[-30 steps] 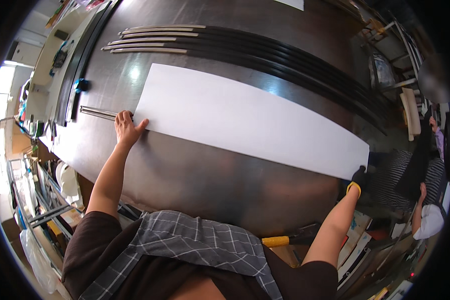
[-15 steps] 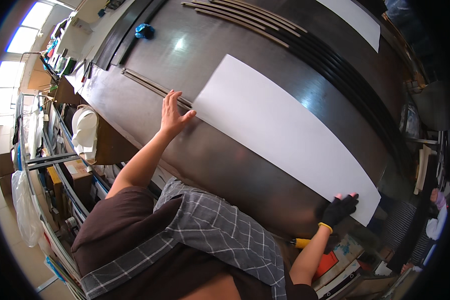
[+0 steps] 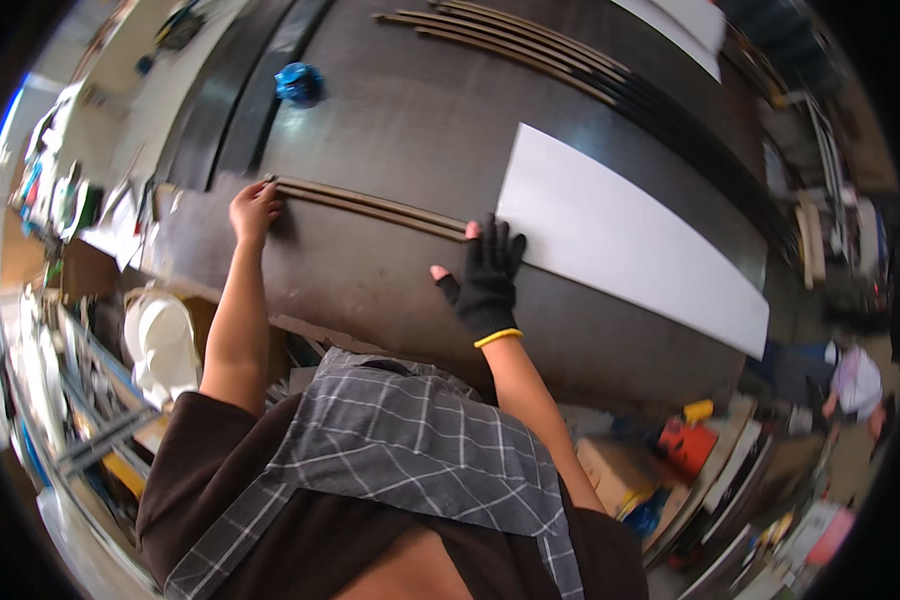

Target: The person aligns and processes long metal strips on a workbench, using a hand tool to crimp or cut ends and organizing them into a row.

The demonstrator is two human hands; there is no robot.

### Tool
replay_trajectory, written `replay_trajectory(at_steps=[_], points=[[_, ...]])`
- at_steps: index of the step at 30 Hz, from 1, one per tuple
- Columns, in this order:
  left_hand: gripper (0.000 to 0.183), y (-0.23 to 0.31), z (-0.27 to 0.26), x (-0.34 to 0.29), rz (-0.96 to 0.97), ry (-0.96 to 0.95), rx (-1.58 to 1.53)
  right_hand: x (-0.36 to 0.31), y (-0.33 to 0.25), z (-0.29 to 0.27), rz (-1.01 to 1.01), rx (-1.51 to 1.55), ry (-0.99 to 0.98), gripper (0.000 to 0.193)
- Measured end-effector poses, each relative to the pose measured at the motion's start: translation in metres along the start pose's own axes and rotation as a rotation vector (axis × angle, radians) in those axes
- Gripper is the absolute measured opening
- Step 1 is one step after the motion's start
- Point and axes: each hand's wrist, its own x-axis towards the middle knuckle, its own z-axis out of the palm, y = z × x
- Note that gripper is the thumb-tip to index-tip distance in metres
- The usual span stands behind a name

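Two thin bronze-brown strips lie side by side on the dark metal tabletop. My bare left hand has its fingers closed round their left end. At the other end of the strips is my right hand, in a black glove with a yellow cuff and the thumb and a fingertip bare. Its fingers are spread flat, at the near left corner of a long white sheet. The strips' right ends meet this hand and the sheet's left edge; whether they run under the sheet is hidden.
More brown and black strips lie along the far side, near another white sheet. A crumpled blue thing sits by dark flat bars. Shelving stands left; at right is another person.
My left hand has moved left to the strips' far left end and closed. My right hand has come from the sheet's right end to its left corner. The view has shifted.
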Motion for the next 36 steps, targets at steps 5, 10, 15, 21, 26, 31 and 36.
replay_trajectory(at_steps=[5, 10, 15, 21, 26, 31, 36], points=[[0.019, 0.015, -0.042, 0.01, -0.163, -0.21, -0.16, -0.037, 0.0, -0.009, 0.637, 0.215, 0.46, 0.052], [0.01, 0.056, -0.065, -0.025, 0.059, -0.265, -0.432, -0.062, 0.094, -0.052, 1.258, 1.622, 0.635, 0.044], [0.012, 0.046, -0.095, -0.046, 0.15, -0.205, -0.435, -0.032, 0.057, -0.071, 1.252, 1.754, 0.925, 0.042], [0.021, -0.044, -0.166, 0.009, -0.023, -0.138, -0.246, -0.091, 0.013, -0.038, 1.428, 1.133, -0.02, 0.044], [0.024, -0.084, -0.206, 0.034, -0.072, -0.085, -0.172, -0.053, -0.08, -0.048, 0.435, 0.071, -0.173, 0.028], [0.025, -0.076, -0.195, 0.033, 0.071, -0.054, -0.007, -0.008, -0.121, -0.011, 0.144, -0.04, -0.372, 0.027], [0.032, -0.023, -0.111, -0.06, 0.933, -0.044, 0.734, -0.002, -0.11, -0.006, 0.232, 0.045, -0.452, 0.019]])
